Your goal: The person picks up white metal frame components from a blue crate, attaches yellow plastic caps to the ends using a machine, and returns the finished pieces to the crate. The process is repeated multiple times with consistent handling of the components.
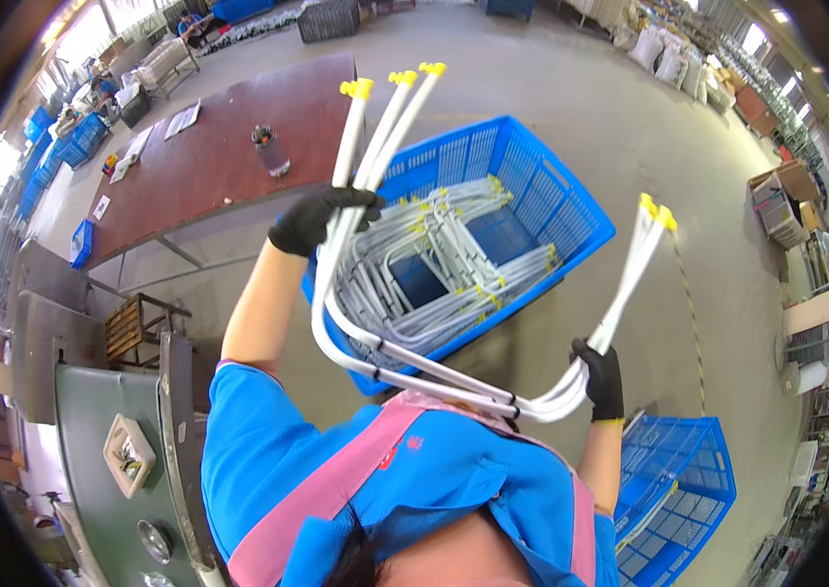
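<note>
We hold a bundle of white U-shaped tubes (405, 367) up in front of our chest, their ends capped in yellow. Our left hand (322, 217), in a black glove, is wrapped around one leg of the bundle, and our right hand (600, 377), also gloved in black, grips the other leg near the bend. Black ties bind the tubes along the curved base. Beyond the bundle, on the floor, a blue plastic crate (552, 196) holds more white tube frames (434, 269). A second blue crate (674, 489) sits at our lower right. A brown counter (219, 157) carrying a bottle (270, 152) stands to the left.
</note>
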Motion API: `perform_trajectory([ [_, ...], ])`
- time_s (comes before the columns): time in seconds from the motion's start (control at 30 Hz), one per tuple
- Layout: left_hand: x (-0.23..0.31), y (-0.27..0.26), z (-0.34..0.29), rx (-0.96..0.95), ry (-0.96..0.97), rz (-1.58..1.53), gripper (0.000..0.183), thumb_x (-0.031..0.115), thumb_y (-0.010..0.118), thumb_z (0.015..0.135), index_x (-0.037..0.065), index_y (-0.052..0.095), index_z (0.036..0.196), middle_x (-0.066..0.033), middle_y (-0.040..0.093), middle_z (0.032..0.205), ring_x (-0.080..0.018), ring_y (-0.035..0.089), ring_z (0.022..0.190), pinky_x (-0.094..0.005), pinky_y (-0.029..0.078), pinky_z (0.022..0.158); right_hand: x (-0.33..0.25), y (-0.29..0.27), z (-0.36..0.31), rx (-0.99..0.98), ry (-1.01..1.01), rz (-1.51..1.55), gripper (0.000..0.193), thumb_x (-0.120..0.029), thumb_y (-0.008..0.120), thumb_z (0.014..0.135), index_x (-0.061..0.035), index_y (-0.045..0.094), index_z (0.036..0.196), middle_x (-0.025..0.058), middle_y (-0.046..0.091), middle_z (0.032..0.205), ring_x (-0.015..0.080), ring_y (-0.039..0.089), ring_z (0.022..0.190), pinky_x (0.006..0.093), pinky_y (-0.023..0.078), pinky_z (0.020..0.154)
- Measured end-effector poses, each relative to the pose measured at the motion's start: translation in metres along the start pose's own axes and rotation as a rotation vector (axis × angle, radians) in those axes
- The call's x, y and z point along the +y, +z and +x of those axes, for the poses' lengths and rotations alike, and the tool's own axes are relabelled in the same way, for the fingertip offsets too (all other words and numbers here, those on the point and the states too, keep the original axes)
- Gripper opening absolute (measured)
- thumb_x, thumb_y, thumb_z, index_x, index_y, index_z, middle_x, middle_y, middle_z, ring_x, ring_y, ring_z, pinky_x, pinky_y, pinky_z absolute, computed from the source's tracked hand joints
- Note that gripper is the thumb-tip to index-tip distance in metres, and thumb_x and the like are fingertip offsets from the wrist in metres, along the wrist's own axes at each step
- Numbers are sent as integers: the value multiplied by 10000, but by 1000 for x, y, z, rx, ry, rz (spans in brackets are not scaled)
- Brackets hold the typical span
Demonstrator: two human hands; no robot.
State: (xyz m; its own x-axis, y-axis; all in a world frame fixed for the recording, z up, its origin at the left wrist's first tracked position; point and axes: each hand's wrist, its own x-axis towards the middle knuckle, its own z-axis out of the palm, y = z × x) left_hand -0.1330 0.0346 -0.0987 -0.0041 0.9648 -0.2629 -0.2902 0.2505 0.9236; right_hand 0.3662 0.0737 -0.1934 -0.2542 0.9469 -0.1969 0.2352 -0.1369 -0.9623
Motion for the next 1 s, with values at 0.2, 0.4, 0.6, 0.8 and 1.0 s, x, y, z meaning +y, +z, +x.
perform_trajectory([
  [0.2, -75, -72, -20, 11, -64, -114, 324, 79, 617, 832, -49, 531, 1117, -138, 642, 992, -197, 644, 840, -296, 533, 724, 63, 45, 15, -187, 288, 142, 179, -132, 645, 768, -15, 586, 891, 43, 586, 722, 150, 574, 639, 289, 459, 587],
  [0.4, -118, -109, -37, 137, -167, -78, 337, 48, 626, 796, -46, 545, 1110, -139, 639, 984, -208, 631, 861, -299, 528, 713, 90, 75, 31, -298, 428, 236, 161, -164, 560, 797, -31, 583, 885, 52, 590, 747, 150, 569, 659, 296, 467, 584],
  [0.6, -48, -123, -11, 135, -104, 121, 368, 77, 640, 784, -61, 543, 1111, -158, 641, 950, -212, 632, 820, -306, 522, 736, 70, 111, 64, -249, 249, 374, 106, -107, 482, 822, -43, 554, 866, 63, 558, 696, 165, 569, 619, 283, 463, 561],
  [0.8, -13, -141, 7, 7, -44, 134, 574, 122, 663, 796, 15, 394, 1291, -147, 605, 1036, -223, 623, 879, -341, 528, 758, 91, 136, 78, -261, 302, 532, 86, -111, 515, 808, -33, 551, 803, 74, 561, 669, 183, 548, 513, 283, 464, 494],
  [1.0, -126, -155, -37, 188, -434, 148, 522, -37, 701, 669, 47, 428, 1105, -119, 581, 896, -211, 621, 686, -321, 544, 574, 130, 141, 4, -233, 564, 569, 158, -92, 572, 779, 26, 591, 884, 115, 606, 724, 227, 611, 623, 335, 515, 581],
])
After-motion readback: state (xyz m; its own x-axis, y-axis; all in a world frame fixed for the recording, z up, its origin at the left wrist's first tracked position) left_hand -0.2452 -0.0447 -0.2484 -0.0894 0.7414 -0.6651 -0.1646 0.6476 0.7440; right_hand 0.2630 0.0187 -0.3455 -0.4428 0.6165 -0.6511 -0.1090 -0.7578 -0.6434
